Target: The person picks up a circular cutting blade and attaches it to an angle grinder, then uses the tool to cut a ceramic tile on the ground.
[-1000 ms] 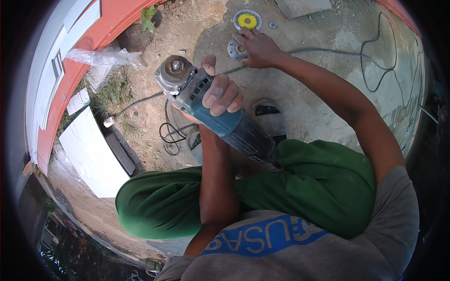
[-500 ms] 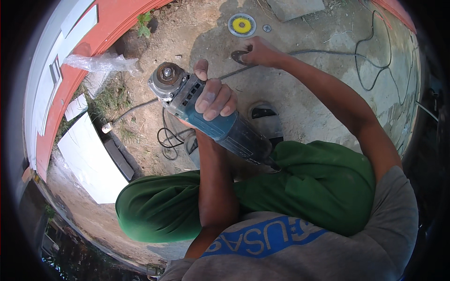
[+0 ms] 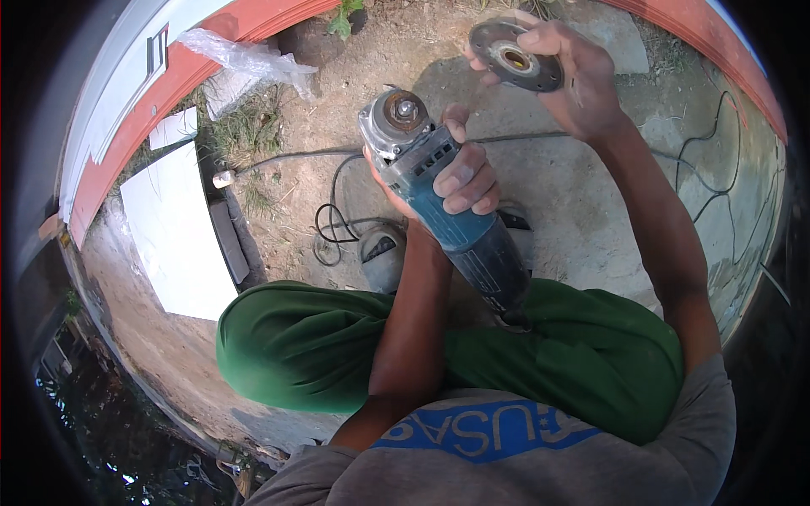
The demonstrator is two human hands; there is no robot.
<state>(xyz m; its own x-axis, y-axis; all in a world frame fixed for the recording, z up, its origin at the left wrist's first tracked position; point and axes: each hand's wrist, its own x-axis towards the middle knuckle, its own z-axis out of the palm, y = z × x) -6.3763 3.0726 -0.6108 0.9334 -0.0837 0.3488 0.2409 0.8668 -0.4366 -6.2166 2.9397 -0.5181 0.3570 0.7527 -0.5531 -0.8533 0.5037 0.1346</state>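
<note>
A blue and black angle grinder (image 3: 460, 232) slants across my lap, its round metal head pointing up and away from me. No disc sits on its spindle (image 3: 407, 110), which is bare. My left hand (image 3: 467, 177) is wrapped round the grinder's body just behind the head. Up and to the right, my right hand (image 3: 582, 80) grips a dark, round grinding disc (image 3: 494, 52) by its edge. The disc has small holes near its rim and a hole in the middle. It is apart from the spindle.
A black cord (image 3: 291, 156) runs over the dusty ground, with loops between the grinder and my left shoe (image 3: 382, 255) and more at the right. White board (image 3: 173, 232) and clear plastic wrap (image 3: 253, 61) lie at the left. A red-orange border (image 3: 126, 152) curves along the left and far sides.
My right hand has lifted the grinding disc from near the ground, up beside the grinder's head. The view has shifted, and the grinder now appears further right, still in my left hand.
</note>
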